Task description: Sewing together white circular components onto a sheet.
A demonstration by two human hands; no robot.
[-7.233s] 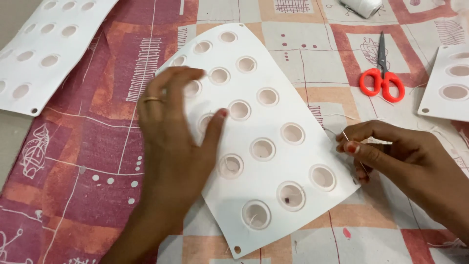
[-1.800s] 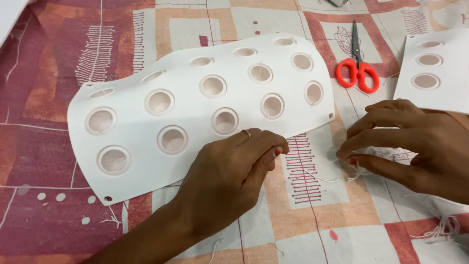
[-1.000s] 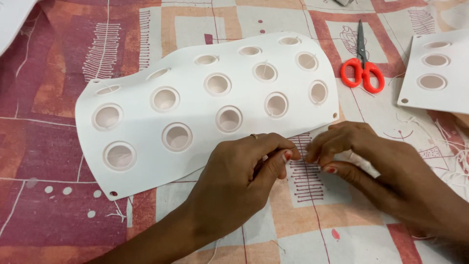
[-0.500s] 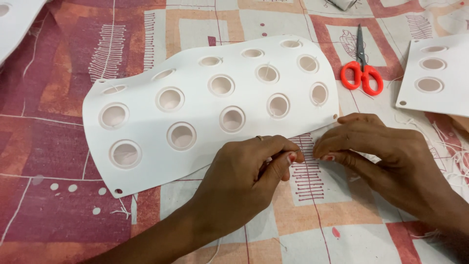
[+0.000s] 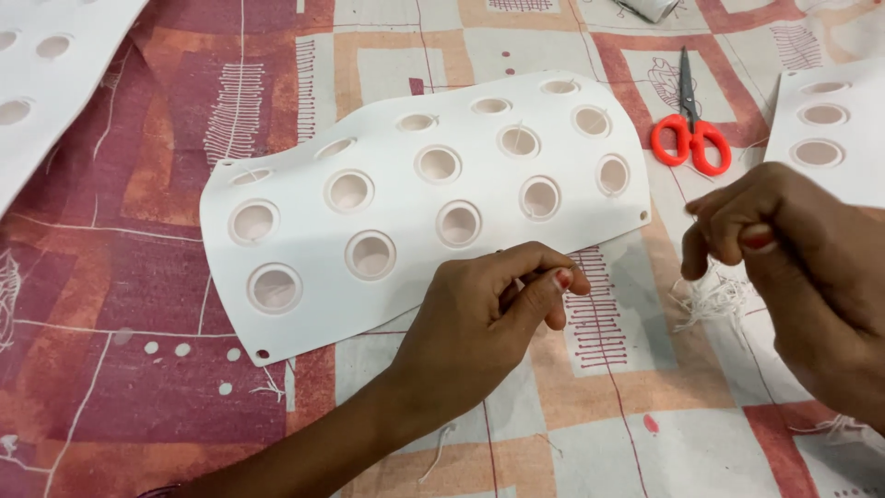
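Observation:
A white moulded sheet (image 5: 309, 235) with rows of round cups lies bowed on the patterned cloth. My left hand (image 5: 479, 323) rests just below the sheet's near edge, thumb and fingertips pinched together close to that edge. My right hand (image 5: 802, 267) is raised at the right, apart from the sheet, with its fingers curled and pinched. I cannot see whether a fine thread runs between the pinched fingers. A small tuft of white thread ends (image 5: 710, 300) lies on the cloth under my right hand.
Red-handled scissors (image 5: 690, 138) lie shut beyond the sheet's right end. A second cupped white sheet (image 5: 834, 180) sits at the right edge and a third (image 5: 55, 83) at the top left. A pale spool (image 5: 650, 7) pokes in at the top.
My right hand has pulled away from my left hand, moving right and up off the cloth. The left hand stays pinched by the sheet's edge.

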